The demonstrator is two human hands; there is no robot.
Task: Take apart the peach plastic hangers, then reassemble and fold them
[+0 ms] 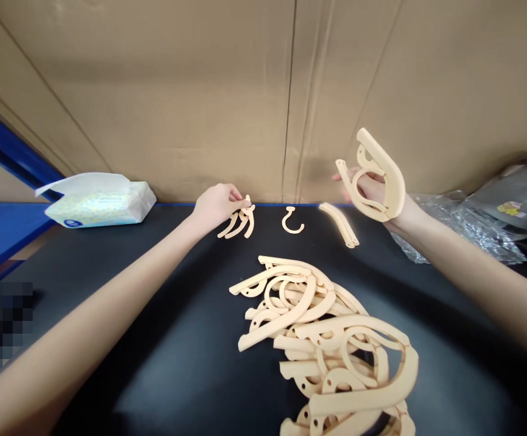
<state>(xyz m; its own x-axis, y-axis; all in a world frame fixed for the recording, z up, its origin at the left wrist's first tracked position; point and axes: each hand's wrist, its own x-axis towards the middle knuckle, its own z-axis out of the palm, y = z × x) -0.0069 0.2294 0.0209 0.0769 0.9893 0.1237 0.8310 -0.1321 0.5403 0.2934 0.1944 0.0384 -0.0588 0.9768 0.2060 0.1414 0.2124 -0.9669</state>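
Observation:
My left hand [218, 204] is at the back of the black table, its thumb and fingers pinched on a small cream plastic hook among several hanger hooks [236, 226]. Raised at the right is my right hand [374, 180], with a cream folding hanger [394, 188], folded up, in front of it; the hanger hides most of the grip, and some fingertips show blurred at its left. A loose hook [297, 229] lies between the hands. Below the right hand are slim curved hanger arms [340, 225], slightly blurred. A heap of folded hangers [317, 330] spreads across the table's front middle.
At the left back stands a soft pack of tissues [102, 203]. Crumpled clear plastic [467, 227] and a grey bag [512, 194] lie at the right. A cardboard wall [227, 103] rises behind the table [176, 345]; a blue frame [9, 157] borders the left.

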